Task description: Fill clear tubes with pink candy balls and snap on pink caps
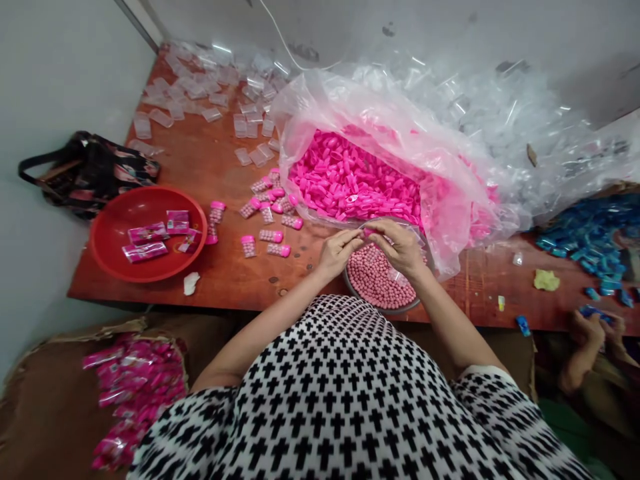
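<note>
Over a grey bowl point(349, 283) of round pink candies point(375, 280), both of my hands meet with fingertips almost touching. My left hand point(343, 253) is closed in a pinch; whatever is in it is too small to make out. My right hand point(400, 248) is also closed, its fingers bent around a small pink cap point(369, 232) that mostly hides behind them. A clear plastic container point(397, 277) seems to lie on the candies below the right palm. Just behind the bowl, a plastic bag point(320, 93) lies open, full of bright pink caps point(350, 180).
Left of the bowl lie several filled, pink-capped containers point(271, 236). A red basin point(150, 267) holds pink packets point(145, 251), beside a handbag point(100, 167). Empty clear containers point(250, 125) spread behind. At right, another person's hands point(593, 333) work near blue packets point(590, 233).
</note>
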The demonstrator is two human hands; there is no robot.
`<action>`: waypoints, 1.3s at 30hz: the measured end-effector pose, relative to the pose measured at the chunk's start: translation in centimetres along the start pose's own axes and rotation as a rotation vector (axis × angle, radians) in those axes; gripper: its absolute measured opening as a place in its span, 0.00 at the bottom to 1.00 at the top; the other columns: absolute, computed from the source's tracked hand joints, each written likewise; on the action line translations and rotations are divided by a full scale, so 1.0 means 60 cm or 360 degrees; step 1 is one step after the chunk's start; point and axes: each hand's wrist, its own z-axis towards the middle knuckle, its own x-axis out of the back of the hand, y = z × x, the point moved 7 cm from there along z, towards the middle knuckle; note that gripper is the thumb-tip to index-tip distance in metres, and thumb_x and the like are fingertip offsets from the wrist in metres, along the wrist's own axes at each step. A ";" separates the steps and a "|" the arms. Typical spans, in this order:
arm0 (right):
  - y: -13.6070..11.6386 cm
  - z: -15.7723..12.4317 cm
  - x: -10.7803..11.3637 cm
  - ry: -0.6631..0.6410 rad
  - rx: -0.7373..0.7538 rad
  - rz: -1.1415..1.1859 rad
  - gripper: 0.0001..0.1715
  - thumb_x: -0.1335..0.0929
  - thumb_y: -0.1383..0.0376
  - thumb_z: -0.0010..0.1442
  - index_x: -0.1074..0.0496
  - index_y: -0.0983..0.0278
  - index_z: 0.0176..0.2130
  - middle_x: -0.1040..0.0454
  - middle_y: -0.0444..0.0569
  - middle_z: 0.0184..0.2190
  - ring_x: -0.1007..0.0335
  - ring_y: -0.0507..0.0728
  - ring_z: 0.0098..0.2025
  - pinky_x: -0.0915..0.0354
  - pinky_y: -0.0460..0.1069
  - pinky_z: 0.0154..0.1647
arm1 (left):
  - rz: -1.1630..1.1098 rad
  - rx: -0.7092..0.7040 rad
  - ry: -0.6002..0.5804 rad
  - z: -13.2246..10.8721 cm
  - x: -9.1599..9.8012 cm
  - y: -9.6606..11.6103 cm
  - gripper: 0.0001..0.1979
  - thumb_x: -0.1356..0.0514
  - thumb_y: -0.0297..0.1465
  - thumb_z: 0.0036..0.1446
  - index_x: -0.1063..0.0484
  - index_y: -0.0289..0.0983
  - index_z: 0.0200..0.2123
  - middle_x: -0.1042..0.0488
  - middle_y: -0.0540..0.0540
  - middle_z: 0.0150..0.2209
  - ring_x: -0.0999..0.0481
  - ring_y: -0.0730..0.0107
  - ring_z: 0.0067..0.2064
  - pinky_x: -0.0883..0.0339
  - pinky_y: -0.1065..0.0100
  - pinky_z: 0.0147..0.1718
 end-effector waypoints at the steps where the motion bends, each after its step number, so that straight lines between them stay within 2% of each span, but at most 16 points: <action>1: 0.002 -0.002 -0.004 -0.0009 -0.0009 -0.0039 0.15 0.35 0.57 0.60 0.26 0.56 0.46 0.23 0.48 0.43 0.28 0.58 0.46 0.34 0.55 0.52 | 0.0027 -0.0021 -0.0003 0.000 0.001 0.003 0.14 0.42 0.37 0.57 0.23 0.38 0.43 0.22 0.44 0.43 0.24 0.64 0.45 0.33 0.64 0.48; 7: 0.003 -0.009 -0.009 -0.0098 0.0060 -0.0209 0.17 0.36 0.58 0.62 0.28 0.59 0.49 0.24 0.50 0.44 0.28 0.58 0.47 0.34 0.54 0.53 | 0.0145 -0.0192 -0.0029 0.004 0.006 0.021 0.14 0.43 0.37 0.59 0.23 0.36 0.42 0.22 0.43 0.41 0.23 0.66 0.42 0.32 0.67 0.44; 15: -0.015 -0.030 -0.024 -0.0118 0.0420 -0.0569 0.19 0.39 0.63 0.65 0.32 0.66 0.53 0.24 0.58 0.43 0.27 0.59 0.46 0.29 0.54 0.47 | 0.0331 -0.0560 -0.0111 -0.001 0.008 0.040 0.13 0.44 0.35 0.60 0.23 0.35 0.40 0.21 0.43 0.37 0.23 0.71 0.37 0.31 0.71 0.39; 19: -0.005 -0.037 -0.034 -0.0145 0.0414 -0.0610 0.19 0.38 0.64 0.64 0.31 0.66 0.53 0.24 0.59 0.43 0.26 0.59 0.44 0.28 0.55 0.46 | 0.0391 -0.0532 -0.0153 -0.005 0.005 0.037 0.13 0.44 0.35 0.60 0.23 0.35 0.40 0.21 0.43 0.35 0.23 0.71 0.35 0.31 0.70 0.38; 21: 0.005 -0.030 -0.034 -0.0164 0.0318 -0.0472 0.19 0.37 0.63 0.64 0.30 0.65 0.52 0.24 0.58 0.44 0.26 0.60 0.45 0.29 0.56 0.48 | 0.0275 -0.0418 -0.0146 -0.003 0.005 0.027 0.13 0.43 0.36 0.59 0.22 0.35 0.39 0.21 0.43 0.35 0.23 0.70 0.36 0.31 0.69 0.39; 23: 0.019 -0.021 -0.031 -0.0178 0.0140 -0.0159 0.19 0.36 0.60 0.62 0.29 0.63 0.51 0.24 0.55 0.44 0.27 0.59 0.46 0.31 0.57 0.50 | 0.0049 -0.0222 -0.0097 -0.001 0.009 0.009 0.15 0.41 0.39 0.57 0.22 0.35 0.39 0.21 0.42 0.38 0.23 0.67 0.39 0.31 0.67 0.41; 27: 0.059 -0.024 -0.036 -0.0158 -0.0386 0.0865 0.24 0.34 0.53 0.60 0.31 0.57 0.54 0.24 0.49 0.46 0.26 0.57 0.44 0.30 0.57 0.48 | -0.0497 0.0231 0.0108 -0.006 0.019 -0.035 0.22 0.39 0.44 0.52 0.24 0.35 0.46 0.23 0.42 0.45 0.23 0.61 0.45 0.31 0.60 0.46; 30: 0.080 -0.044 -0.055 -0.0133 -0.0635 0.1388 0.24 0.28 0.56 0.52 0.28 0.56 0.49 0.24 0.46 0.43 0.25 0.54 0.40 0.30 0.54 0.46 | -0.0636 0.0349 0.0181 -0.014 0.027 -0.047 0.24 0.37 0.44 0.51 0.25 0.35 0.48 0.23 0.41 0.47 0.24 0.59 0.47 0.32 0.57 0.49; 33: 0.094 -0.054 -0.062 -0.0018 -0.0741 0.1563 0.19 0.26 0.57 0.48 0.24 0.58 0.41 0.23 0.45 0.34 0.27 0.52 0.32 0.29 0.51 0.40 | -0.0431 0.0219 0.0139 -0.017 0.033 -0.035 0.22 0.37 0.43 0.51 0.23 0.35 0.45 0.22 0.41 0.44 0.24 0.60 0.45 0.33 0.57 0.49; 35: 0.095 -0.053 -0.061 0.0027 -0.0761 0.1593 0.17 0.26 0.55 0.47 0.24 0.60 0.36 0.24 0.46 0.34 0.27 0.52 0.34 0.29 0.51 0.39 | -0.0219 0.0020 0.0071 -0.018 0.032 -0.017 0.19 0.38 0.42 0.52 0.22 0.35 0.41 0.21 0.41 0.41 0.24 0.61 0.43 0.33 0.58 0.49; 37: 0.087 -0.051 -0.069 -0.0111 -0.0829 0.1647 0.18 0.26 0.54 0.47 0.25 0.61 0.35 0.25 0.47 0.38 0.28 0.55 0.39 0.29 0.53 0.41 | -0.0066 -0.0175 0.0014 -0.021 0.027 0.000 0.16 0.38 0.41 0.54 0.21 0.36 0.39 0.21 0.42 0.38 0.25 0.62 0.44 0.33 0.58 0.49; 39: 0.074 -0.055 -0.088 -0.0374 -0.0967 0.1773 0.19 0.26 0.55 0.47 0.26 0.61 0.38 0.25 0.48 0.41 0.29 0.56 0.44 0.29 0.55 0.43 | 0.0012 -0.0290 -0.0030 -0.027 0.020 0.011 0.14 0.40 0.39 0.56 0.21 0.38 0.39 0.21 0.43 0.38 0.26 0.63 0.46 0.33 0.57 0.50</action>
